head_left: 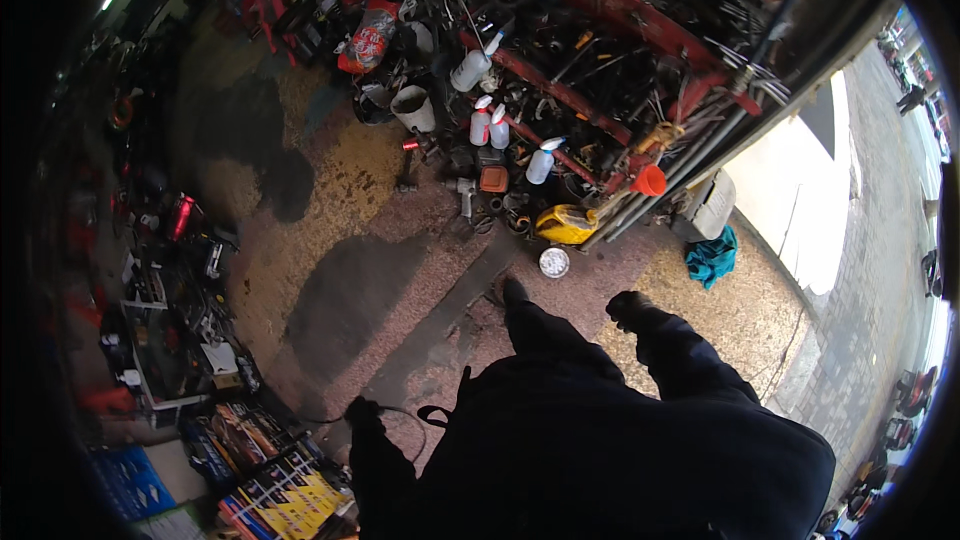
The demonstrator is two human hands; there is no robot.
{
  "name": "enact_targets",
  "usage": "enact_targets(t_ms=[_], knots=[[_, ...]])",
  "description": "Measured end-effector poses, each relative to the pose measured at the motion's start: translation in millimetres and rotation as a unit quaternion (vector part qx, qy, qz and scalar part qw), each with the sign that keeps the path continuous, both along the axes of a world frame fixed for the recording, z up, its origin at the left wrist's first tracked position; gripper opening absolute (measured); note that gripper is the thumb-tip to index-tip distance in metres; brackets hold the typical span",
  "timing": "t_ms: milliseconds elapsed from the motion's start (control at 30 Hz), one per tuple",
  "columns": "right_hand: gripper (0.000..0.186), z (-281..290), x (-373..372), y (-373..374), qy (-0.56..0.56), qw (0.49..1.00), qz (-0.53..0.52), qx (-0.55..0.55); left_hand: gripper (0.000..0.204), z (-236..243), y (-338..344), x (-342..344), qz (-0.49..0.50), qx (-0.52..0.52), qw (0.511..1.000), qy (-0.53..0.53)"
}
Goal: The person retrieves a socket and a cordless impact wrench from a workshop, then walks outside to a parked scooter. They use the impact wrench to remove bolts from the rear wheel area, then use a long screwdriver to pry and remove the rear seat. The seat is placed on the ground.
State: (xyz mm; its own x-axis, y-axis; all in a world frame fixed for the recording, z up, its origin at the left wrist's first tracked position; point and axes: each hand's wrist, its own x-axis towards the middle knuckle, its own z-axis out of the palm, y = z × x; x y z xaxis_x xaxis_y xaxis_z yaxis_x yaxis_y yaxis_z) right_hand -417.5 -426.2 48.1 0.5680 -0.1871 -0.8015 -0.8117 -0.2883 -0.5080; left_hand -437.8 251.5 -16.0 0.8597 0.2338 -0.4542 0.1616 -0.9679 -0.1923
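My left hand point(364, 412) hangs low at the lower left, dark against the floor. A thin black cord point(408, 412) shows on both sides of it; whether the hand grips it or only hangs over it is too dark to tell. At right of centre, my right hand point(628, 310) is dark, with its fingers curled in; anything inside them is hidden. The nearest object to it is a small white tub point(553, 262) of pale pieces on the floor. Beyond that tub lies a yellow jug point(567, 224).
Ahead stands a red metal rack point(570, 90) crowded with tools, with spray bottles point(541, 162) and an impact wrench point(465, 196) before it. A teal cloth point(711, 257) lies by the doorway. Stacked boxes point(285, 500) fill the lower left. Paving point(860, 240) runs outside at right.
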Motion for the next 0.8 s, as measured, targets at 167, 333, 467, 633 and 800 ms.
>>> enact_targets(t_ms=[167, 333, 467, 633, 800], knots=[[0.009, 85.7, 95.8, 9.1, 0.001, 0.997, -0.046, 0.059, 0.013, 79.3, -1.6, 23.0, 0.132, -0.053, 0.988, 0.057], [0.013, 131.9, 139.7, 11.5, 0.009, 0.989, -0.113, 0.097, 0.016, 164.5, -18.1, 110.7, -0.123, -0.078, 0.989, 0.007], [0.012, 140.2, 170.0, 24.2, -0.223, 0.958, 0.139, -0.115, 0.010, 199.5, -50.8, 212.6, -0.203, -0.092, 0.972, -0.076], [0.023, 157.8, 238.1, 65.2, -0.226, 0.842, 0.315, -0.375, 0.009, 223.8, -88.0, 340.8, -0.178, -0.242, 0.926, -0.228], [0.021, 163.0, 306.2, 111.3, -0.190, 0.971, -0.078, -0.124, 0.026, 239.5, -110.8, 464.0, 0.231, -0.695, 0.663, -0.155]])
